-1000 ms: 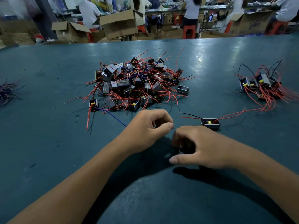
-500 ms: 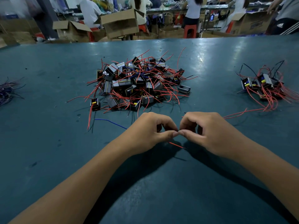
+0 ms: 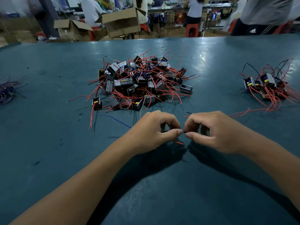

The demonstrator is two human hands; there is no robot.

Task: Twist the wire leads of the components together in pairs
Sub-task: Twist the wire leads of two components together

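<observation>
My left hand (image 3: 152, 129) and my right hand (image 3: 215, 130) meet just above the green table (image 3: 48, 143), thumbs nearly touching. Between thumb and forefinger each pinches thin wire leads (image 3: 183, 131); a dark strand shows in the gap and a red tip (image 3: 179, 143) sticks out below my left thumb. The component these leads belong to is hidden under my right hand's curled fingers. Red wires (image 3: 243, 113) trail from my right hand toward the right pile. Beyond the hands lies a big heap of small black components (image 3: 139, 82) with red leads.
A smaller pile of components (image 3: 266, 85) sits at the right, a bundle of dark and purple wires (image 3: 8, 91) at the left edge. A loose blue wire (image 3: 120, 121) lies left of my left hand. Cardboard boxes (image 3: 121, 23) and people stand beyond the far table edge.
My right hand came up from the table and leftward to meet my left hand. The single component that lay beside it is gone from view. Both hands now pinch the leads together.
</observation>
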